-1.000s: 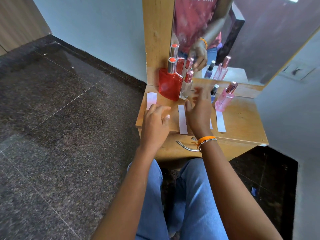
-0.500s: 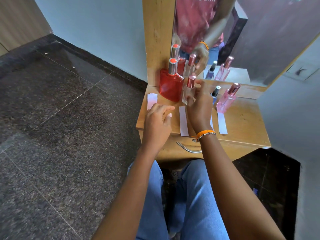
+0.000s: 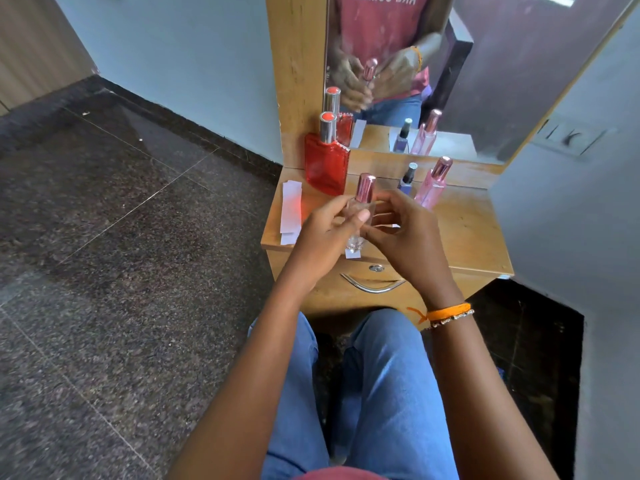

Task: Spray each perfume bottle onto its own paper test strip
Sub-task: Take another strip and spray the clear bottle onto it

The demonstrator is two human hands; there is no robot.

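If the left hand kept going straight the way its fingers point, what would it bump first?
Probably the clear bottle with the pink cap; the left hand already touches it. Past that comes the right hand.

Between the fingertips [image 3: 362, 215] sits a clear glass bottle with a glossy pink metallic cap [image 3: 364, 188]. Beyond them stand a glossy red glass flask [image 3: 326, 164] and a pale pink glass bottle [image 3: 431, 188]. Left of the fingers lies a matt white paper strip [image 3: 291, 206] on the smooth wooden tabletop [image 3: 464, 233].
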